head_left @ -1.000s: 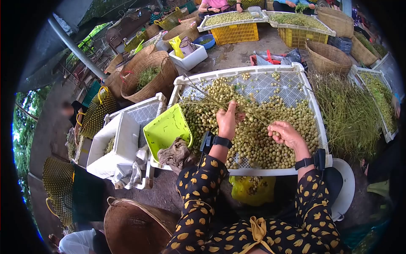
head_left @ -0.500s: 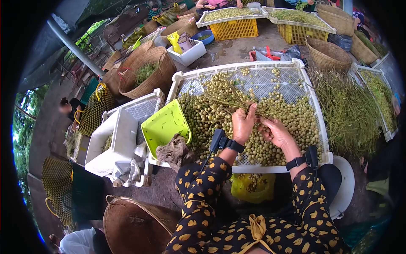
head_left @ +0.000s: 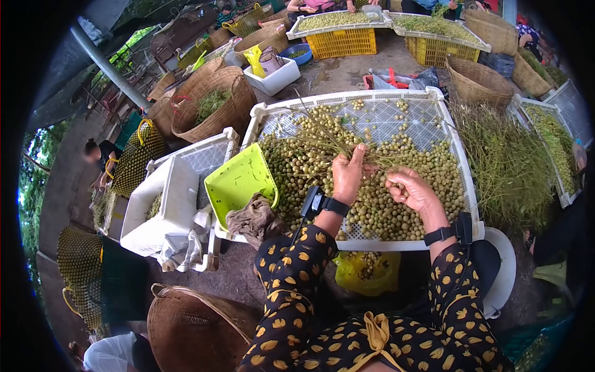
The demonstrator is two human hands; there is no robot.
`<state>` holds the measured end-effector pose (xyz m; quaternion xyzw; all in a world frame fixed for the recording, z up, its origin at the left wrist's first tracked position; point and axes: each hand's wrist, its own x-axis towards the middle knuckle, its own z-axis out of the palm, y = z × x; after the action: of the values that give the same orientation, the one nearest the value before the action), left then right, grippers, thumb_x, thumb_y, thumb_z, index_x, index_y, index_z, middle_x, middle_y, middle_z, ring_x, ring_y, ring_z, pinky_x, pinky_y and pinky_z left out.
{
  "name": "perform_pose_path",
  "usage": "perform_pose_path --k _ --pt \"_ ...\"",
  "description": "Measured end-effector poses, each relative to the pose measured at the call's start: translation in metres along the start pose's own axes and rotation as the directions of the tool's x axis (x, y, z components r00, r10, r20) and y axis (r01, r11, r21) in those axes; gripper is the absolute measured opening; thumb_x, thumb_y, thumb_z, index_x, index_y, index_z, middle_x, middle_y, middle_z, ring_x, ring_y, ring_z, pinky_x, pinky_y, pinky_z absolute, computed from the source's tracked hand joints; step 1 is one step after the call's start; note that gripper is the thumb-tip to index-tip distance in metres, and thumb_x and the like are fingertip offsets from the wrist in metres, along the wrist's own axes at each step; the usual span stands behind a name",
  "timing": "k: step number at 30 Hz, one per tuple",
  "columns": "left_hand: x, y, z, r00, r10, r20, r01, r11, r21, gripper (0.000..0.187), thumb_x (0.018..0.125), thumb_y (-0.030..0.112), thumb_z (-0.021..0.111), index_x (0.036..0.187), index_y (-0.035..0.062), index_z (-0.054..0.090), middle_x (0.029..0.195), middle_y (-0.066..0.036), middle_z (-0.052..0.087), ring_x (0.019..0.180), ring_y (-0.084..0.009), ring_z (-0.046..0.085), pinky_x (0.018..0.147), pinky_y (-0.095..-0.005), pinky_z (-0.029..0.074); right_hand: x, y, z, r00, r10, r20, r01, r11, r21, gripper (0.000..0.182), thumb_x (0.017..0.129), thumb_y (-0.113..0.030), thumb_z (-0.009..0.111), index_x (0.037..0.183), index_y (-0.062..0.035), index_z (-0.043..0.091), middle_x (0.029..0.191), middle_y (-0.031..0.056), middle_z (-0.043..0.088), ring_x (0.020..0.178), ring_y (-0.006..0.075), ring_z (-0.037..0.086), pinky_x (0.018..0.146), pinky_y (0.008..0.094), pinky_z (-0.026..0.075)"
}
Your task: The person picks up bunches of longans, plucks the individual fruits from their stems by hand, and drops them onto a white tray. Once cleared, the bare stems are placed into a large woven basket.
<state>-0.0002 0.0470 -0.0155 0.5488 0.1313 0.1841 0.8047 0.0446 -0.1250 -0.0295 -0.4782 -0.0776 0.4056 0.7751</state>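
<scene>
My left hand point(head_left: 348, 175) is closed round a bunch of thin brown stems point(head_left: 331, 141) that fan out to the upper left. To its right, my right hand point(head_left: 414, 189) has its fingers curled in a pinch; whatever is in them is too small or hidden to name. Both hands are over a white mesh tray point(head_left: 455, 99) spread with small round yellow-green fruits point(head_left: 427, 164). The fruits lie thickest at the middle and right, and bare mesh shows toward the back. A lime-green scoop point(head_left: 242, 180) and a crumpled brown cloth point(head_left: 254, 218) rest at the tray's left edge.
Leafless stems point(head_left: 505, 167) are heaped right of the tray. On the left stand a white foam box point(head_left: 152, 208) and a wicker basket point(head_left: 214, 115). Another basket point(head_left: 195, 328) sits near my left elbow. A yellow bag point(head_left: 365, 279) hangs below the tray. Other people work behind.
My right hand has drawn slightly away from the stems, its fingers now curled. My left hand has shifted a little left, still holding the bunch. The whole view has moved slightly.
</scene>
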Motion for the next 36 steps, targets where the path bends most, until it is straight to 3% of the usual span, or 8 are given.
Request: perform_pose_path --k 4,10,17,19,22,25,28,36 --pt "0.000 0.019 -0.006 0.996 0.055 -0.063 -0.054 0.998 0.015 0.028 0.089 0.026 0.057 0.093 -0.0014 0.054 0.088 -0.010 0.062 0.067 -0.0246 0.067 0.055 -0.0318 0.056 -0.001 -0.004 -0.010 0.996 -0.027 -0.090 0.002 0.964 -0.267 0.008 0.084 -0.013 0.059 0.086 -0.0054 0.056 0.079 0.0077 0.058 0.058 0.0096 0.052 0.044 0.0216 0.038" --pt "-0.002 0.021 -0.008 0.998 0.068 -0.011 -0.067 0.996 0.055 0.030 0.089 0.029 0.058 0.095 -0.0001 0.055 0.086 -0.008 0.061 0.069 -0.0209 0.067 0.053 -0.0266 0.052 -0.009 -0.011 -0.010 0.909 -0.415 0.025 0.196 0.377 -0.905 0.027 0.084 -0.017 0.061 0.105 0.0000 0.059 0.103 0.0132 0.061 0.091 0.0225 0.059 0.079 0.0311 0.047" --pt "-0.008 0.017 0.000 0.992 0.123 0.026 -0.124 0.990 0.070 0.025 0.090 0.025 0.056 0.095 0.0007 0.058 0.083 -0.006 0.062 0.066 -0.0185 0.066 0.053 -0.0276 0.052 -0.011 -0.028 -0.007 0.806 -0.443 -0.393 0.182 0.816 -0.548 0.038 0.091 -0.028 0.053 0.120 -0.0040 0.050 0.120 0.0156 0.053 0.109 0.0226 0.053 0.092 0.0348 0.043" --pt "-0.006 0.010 0.005 0.991 0.102 0.090 -0.111 0.989 0.102 0.025 0.090 0.025 0.056 0.095 0.0005 0.058 0.084 -0.006 0.063 0.065 -0.0171 0.065 0.052 -0.0273 0.052 -0.013 -0.024 -0.004 0.740 -0.626 -0.247 0.337 0.663 -0.669 0.049 0.090 -0.040 0.052 0.124 -0.0052 0.046 0.126 0.0113 0.049 0.118 0.0232 0.046 0.100 0.0349 0.034" --pt "-0.011 0.003 0.018 0.988 0.122 0.100 -0.133 0.984 0.115 0.020 0.090 0.019 0.057 0.088 -0.0001 0.059 0.072 -0.003 0.061 0.054 -0.0098 0.059 0.046 -0.0225 0.048 -0.018 -0.025 0.007 0.804 -0.593 -0.042 0.383 0.571 -0.726 0.054 0.089 -0.040 0.051 0.129 -0.0042 0.040 0.127 0.0166 0.047 0.120 0.0250 0.045 0.099 0.0377 0.038" --pt "-0.015 -0.007 0.021 0.982 0.106 0.158 -0.145 0.955 0.257 0.024 0.091 0.025 0.054 0.100 0.0029 0.058 0.087 -0.002 0.060 0.076 -0.0103 0.056 0.064 -0.0241 0.046 -0.030 -0.019 0.030 0.932 -0.355 0.081 0.254 0.477 -0.842 0.061 0.085 -0.029 0.061 0.133 -0.0034 0.034 0.128 0.0202 0.044 0.122 0.0300 0.041 0.097 0.0414 0.041" --pt "-0.031 0.003 0.032 0.933 -0.099 0.346 0.040 0.984 0.172 0.040 0.094 0.031 0.049 0.120 0.0030 0.041 0.105 -0.005 0.051 0.094 -0.0132 0.050 0.081 -0.0276 0.041 -0.009 0.008 0.026 0.745 -0.628 0.227 0.574 0.428 -0.699 0.060 0.077 -0.021 0.067 0.125 0.0005 0.038 0.112 0.0238 0.055 0.099 0.0324 0.059 0.079 0.0390 0.048" --pt "-0.034 0.021 0.047 0.874 -0.081 0.480 -0.022 0.979 0.205 0.071 0.086 0.044 0.057 0.136 0.0021 0.027 0.130 -0.010 0.042 0.115 -0.0183 0.046 0.093 -0.0332 0.036 -0.046 -0.052 0.016 0.813 -0.575 0.088 0.331 0.333 -0.883 0.027 0.076 -0.016 0.060 0.097 -0.0007 0.052 0.082 0.0142 0.060 0.071 0.0213 0.058 0.063 0.0353 0.047"
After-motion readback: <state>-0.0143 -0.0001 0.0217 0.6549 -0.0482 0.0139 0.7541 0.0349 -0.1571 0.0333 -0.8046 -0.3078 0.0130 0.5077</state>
